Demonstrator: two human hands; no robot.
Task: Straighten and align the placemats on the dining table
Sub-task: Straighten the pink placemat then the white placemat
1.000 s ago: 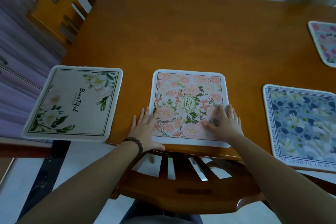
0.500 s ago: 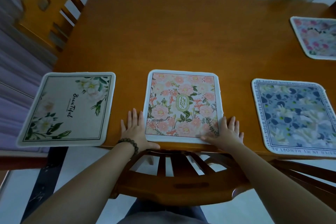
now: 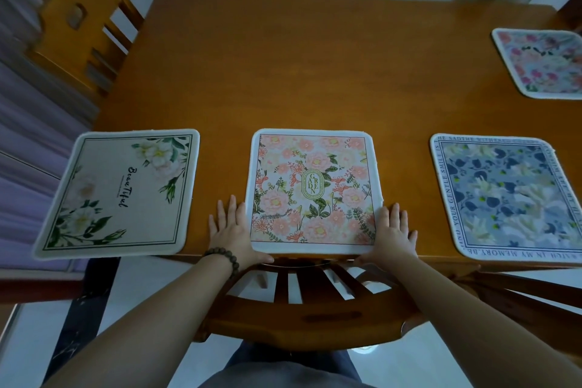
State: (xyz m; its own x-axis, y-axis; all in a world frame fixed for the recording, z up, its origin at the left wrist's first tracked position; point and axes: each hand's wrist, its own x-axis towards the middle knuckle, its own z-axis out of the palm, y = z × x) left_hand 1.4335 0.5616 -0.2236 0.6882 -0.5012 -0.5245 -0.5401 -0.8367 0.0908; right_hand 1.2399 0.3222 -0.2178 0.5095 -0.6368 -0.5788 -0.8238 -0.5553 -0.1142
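- Head view, desk (image 3: 315,50): wooden top, four placemats upon it, chair back (image 3: 308,315) tucked under the near edge
- Pink floral placemat (image 3: 313,190): centre of the near row, marked "GARDEN", near border level with the desk edge, sides seemingly square to it
- Left hand (image 3: 231,233): flat on the desk just beside the mat's left border, fingers straight and spread, thumb along the near left corner; beaded bracelet (image 3: 223,257) on the wrist
- Right hand (image 3: 393,235): flat at the mat's right border, fingers straight and spread, thumb at the near right corner
- Grip state: both spread, pinching nothing, bracketing the pink mat from either side
- Cream placemat (image 3: 121,190): left of the row, marked "Beautiful", turned askew, outer left corner hanging past the desk edge
- Blue placemat (image 3: 504,198): right of the row, lettered border, apart from the right hand, slightly skewed or only bent by the lens, cannot tell which
- Fourth placemat (image 3: 544,63): far right, partly out of view
- Risk, judged: uneven sideways pressure from either palm liable to rotate the pink mat out of square
- Risk, judged: overhanging cream mat liable to slide off if nudged outward
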